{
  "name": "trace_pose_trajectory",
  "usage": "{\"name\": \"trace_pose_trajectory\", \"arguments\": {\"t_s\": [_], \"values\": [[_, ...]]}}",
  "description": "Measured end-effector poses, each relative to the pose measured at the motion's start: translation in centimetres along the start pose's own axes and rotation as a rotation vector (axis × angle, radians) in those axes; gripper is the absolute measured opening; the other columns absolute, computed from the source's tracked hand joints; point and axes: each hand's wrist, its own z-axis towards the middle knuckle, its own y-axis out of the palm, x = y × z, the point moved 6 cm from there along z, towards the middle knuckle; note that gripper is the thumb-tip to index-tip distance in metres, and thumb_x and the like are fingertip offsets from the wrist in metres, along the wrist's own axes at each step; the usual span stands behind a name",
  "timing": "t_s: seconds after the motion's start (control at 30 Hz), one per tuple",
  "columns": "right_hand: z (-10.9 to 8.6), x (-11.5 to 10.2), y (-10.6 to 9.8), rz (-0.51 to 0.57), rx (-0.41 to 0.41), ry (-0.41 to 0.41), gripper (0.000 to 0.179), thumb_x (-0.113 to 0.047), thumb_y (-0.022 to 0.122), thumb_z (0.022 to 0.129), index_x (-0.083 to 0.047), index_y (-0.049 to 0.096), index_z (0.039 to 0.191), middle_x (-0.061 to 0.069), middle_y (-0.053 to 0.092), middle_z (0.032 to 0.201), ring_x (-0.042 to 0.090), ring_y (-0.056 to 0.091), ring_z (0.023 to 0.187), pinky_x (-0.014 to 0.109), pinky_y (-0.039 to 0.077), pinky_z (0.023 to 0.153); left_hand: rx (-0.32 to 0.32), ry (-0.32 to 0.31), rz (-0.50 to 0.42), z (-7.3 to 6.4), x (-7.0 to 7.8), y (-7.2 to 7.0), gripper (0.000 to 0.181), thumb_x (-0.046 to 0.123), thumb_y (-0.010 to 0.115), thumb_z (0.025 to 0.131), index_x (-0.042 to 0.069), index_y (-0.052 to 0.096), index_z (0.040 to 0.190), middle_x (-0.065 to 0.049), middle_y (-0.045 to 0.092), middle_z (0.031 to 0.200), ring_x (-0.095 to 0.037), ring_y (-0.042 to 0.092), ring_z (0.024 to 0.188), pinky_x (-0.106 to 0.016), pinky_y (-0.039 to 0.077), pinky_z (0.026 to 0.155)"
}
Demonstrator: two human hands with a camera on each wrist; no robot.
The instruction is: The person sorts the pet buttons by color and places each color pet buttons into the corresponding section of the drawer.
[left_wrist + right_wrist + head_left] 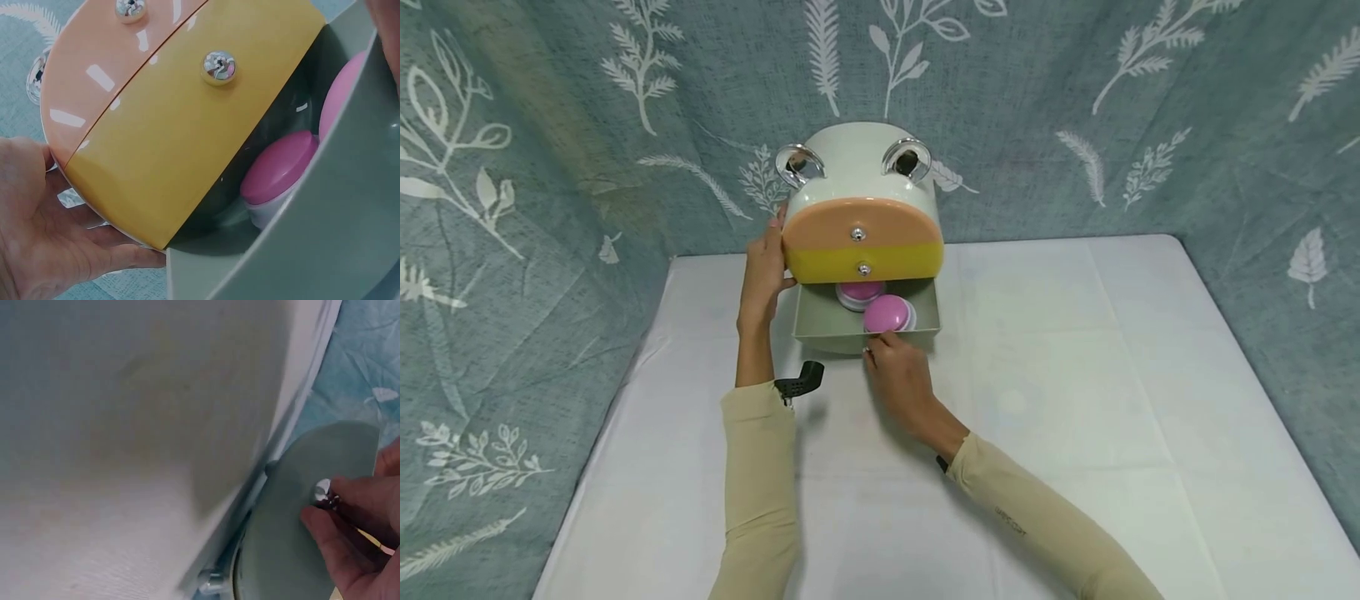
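Note:
A small rounded cabinet [871, 158] with an orange drawer front [820, 223], a yellow drawer front [898, 262] and silver ring-shaped ornaments stands at the back of the table. Its bottom grey-green drawer [820, 321] is pulled out. Inside lie two pink-topped round containers with pale bases, one pink container [887, 313] near the drawer front and another pink container [859, 292] partly under the yellow front. My left hand [763, 275] rests against the cabinet's left side, its fingers extended. With thumb and fingers, my right hand [901, 375] pinches the bottom drawer's silver knob [323, 490].
A white cloth [1045, 400] covers the table. Behind and along the sides hangs a blue-green curtain [1015, 108] with white leaf prints, close to the cabinet's back. A black wrist mount [801, 380] juts out from the left sleeve.

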Motion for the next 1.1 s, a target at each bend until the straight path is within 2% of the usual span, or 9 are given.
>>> {"name": "trace_pose_trajectory", "arguments": {"t_s": [0.13,0.3,0.37,0.57,0.73,0.8,0.93,1.03,1.1], "values": [[1.2,0.4,0.7,-0.032,-0.046,0.023,0.006,-0.005,0.078,0.092,-0.004,0.079,0.086,0.006,0.072,0.083,0.019,0.072,0.071,0.035,0.057,0.058,-0.002,-0.003,0.001,0.2,-0.1,-0.1,0.057,0.056,0.025,0.112,0.013,0.063,0.117,-0.002,0.041,0.078,-0.015,0.045,0.076,-0.023,0.060,0.067],[3.2,1.5,1.7,-0.044,-0.082,0.057,0.015,-0.005,0.074,0.095,-0.004,0.077,0.080,0.007,0.071,0.080,0.022,0.072,0.069,0.038,0.058,0.058,-0.001,-0.036,0.018,0.1,-0.6,0.1,0.065,0.058,0.023,0.112,0.011,0.064,0.131,0.000,0.048,0.087,-0.013,0.052,0.085,-0.029,0.062,0.075],[3.9,1.9,2.1,-0.046,-0.086,0.066,0.018,-0.004,0.071,0.096,-0.003,0.075,0.079,0.008,0.071,0.080,0.023,0.072,0.070,0.039,0.058,0.059,-0.003,-0.043,0.022,0.0,-0.7,0.1,0.068,0.058,0.023,0.112,0.010,0.061,0.140,0.000,0.050,0.090,-0.013,0.054,0.089,-0.031,0.063,0.078],[5.7,2.3,2.7,-0.038,-0.099,0.096,0.018,-0.004,0.071,0.096,-0.001,0.074,0.079,0.009,0.072,0.082,0.024,0.074,0.075,0.040,0.060,0.063,0.008,-0.029,0.043,0.2,-0.4,0.0,0.066,0.057,0.022,0.112,0.013,0.060,0.141,0.001,0.044,0.084,-0.015,0.051,0.086,-0.031,0.061,0.076],[6.3,2.4,3.2,-0.079,-0.119,0.095,0.018,-0.006,0.070,0.098,-0.001,0.076,0.082,0.010,0.073,0.088,0.025,0.076,0.078,0.040,0.062,0.065,0.008,-0.042,0.067,0.1,-0.5,-0.2,0.067,0.057,0.021,0.112,0.014,0.055,0.150,0.000,0.049,0.093,-0.015,0.054,0.092,-0.039,0.063,0.087],[6.3,2.6,3.4,-0.078,-0.117,0.100,0.018,-0.006,0.071,0.097,0.000,0.076,0.081,0.010,0.073,0.088,0.026,0.076,0.077,0.040,0.062,0.065,0.003,-0.040,0.066,0.0,-0.7,-0.1,0.066,0.056,0.021,0.113,0.014,0.055,0.151,-0.001,0.052,0.099,-0.013,0.056,0.095,-0.037,0.063,0.087],[6.4,3.0,3.4,-0.061,-0.093,0.110,0.019,-0.004,0.073,0.095,-0.001,0.073,0.076,0.010,0.071,0.087,0.029,0.075,0.076,0.043,0.061,0.064,-0.010,-0.010,0.077,0.0,-0.8,0.1,0.060,0.056,0.021,0.112,0.026,0.047,0.158,-0.001,0.054,0.098,-0.012,0.057,0.091,-0.026,0.061,0.077],[6.4,3.2,3.4,-0.052,-0.085,0.111,0.018,-0.004,0.073,0.094,0.000,0.071,0.077,0.010,0.071,0.088,0.030,0.074,0.075,0.043,0.061,0.064,-0.009,0.006,0.072,0.0,-0.8,0.3,0.056,0.056,0.021,0.112,0.033,0.043,0.159,0.000,0.054,0.093,-0.010,0.057,0.086,-0.023,0.059,0.073],[6.4,3.4,3.5,-0.042,-0.084,0.109,0.018,-0.005,0.073,0.095,0.000,0.071,0.078,0.010,0.071,0.089,0.029,0.074,0.074,0.042,0.061,0.064,-0.006,0.007,0.060,0.0,-0.8,0.4,0.056,0.056,0.022,0.112,0.032,0.045,0.158,0.002,0.054,0.092,-0.009,0.056,0.085,-0.021,0.057,0.071]]}}
